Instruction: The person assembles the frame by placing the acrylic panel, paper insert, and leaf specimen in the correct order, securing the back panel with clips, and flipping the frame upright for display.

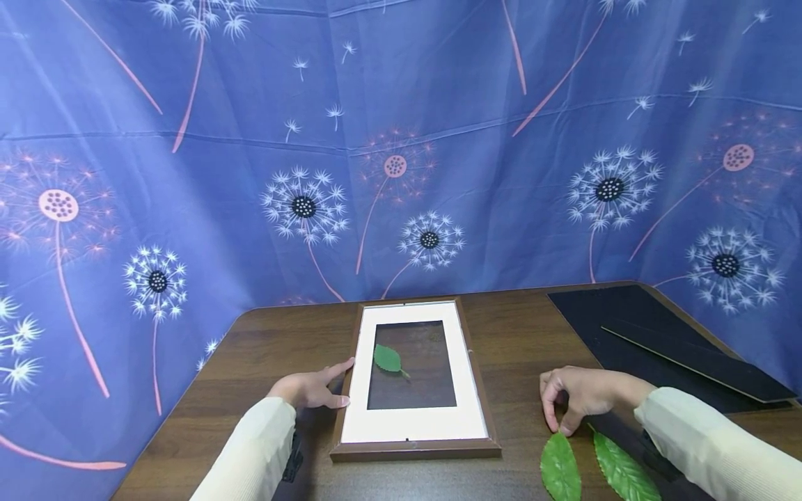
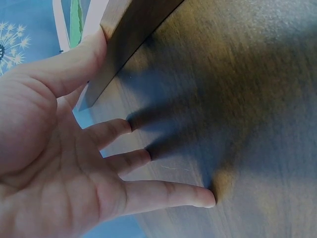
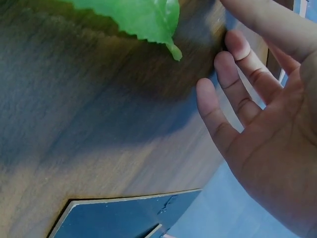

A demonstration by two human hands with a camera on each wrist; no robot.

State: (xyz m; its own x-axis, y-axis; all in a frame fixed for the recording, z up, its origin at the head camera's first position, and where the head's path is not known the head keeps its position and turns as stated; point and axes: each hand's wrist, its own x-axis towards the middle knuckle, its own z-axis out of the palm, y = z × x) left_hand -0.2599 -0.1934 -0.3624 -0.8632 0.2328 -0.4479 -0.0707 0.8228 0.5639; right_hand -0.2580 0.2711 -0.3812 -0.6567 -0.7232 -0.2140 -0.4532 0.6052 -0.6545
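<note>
A brown picture frame (image 1: 416, 449) with a white mat (image 1: 416, 425) lies on the table. Inside the mat's window, toward its left side, is a small green leaf (image 1: 387, 358). My left hand (image 1: 313, 387) touches the frame's left edge with thumb and index finger, its other fingers spread against the tabletop in the left wrist view. On the right, my right hand (image 1: 579, 396) pinches the stem end of a green leaf (image 1: 560, 467). Beside that leaf lies another green leaf (image 1: 623, 467), its stem free. The pinching fingertips are out of the right wrist view.
A large black board (image 1: 589, 313) lies at the table's back right, with a narrower black piece (image 1: 695, 358) standing out from it. The wooden table (image 1: 514, 334) ends at a blue dandelion-print cloth (image 1: 489, 229) hanging behind it.
</note>
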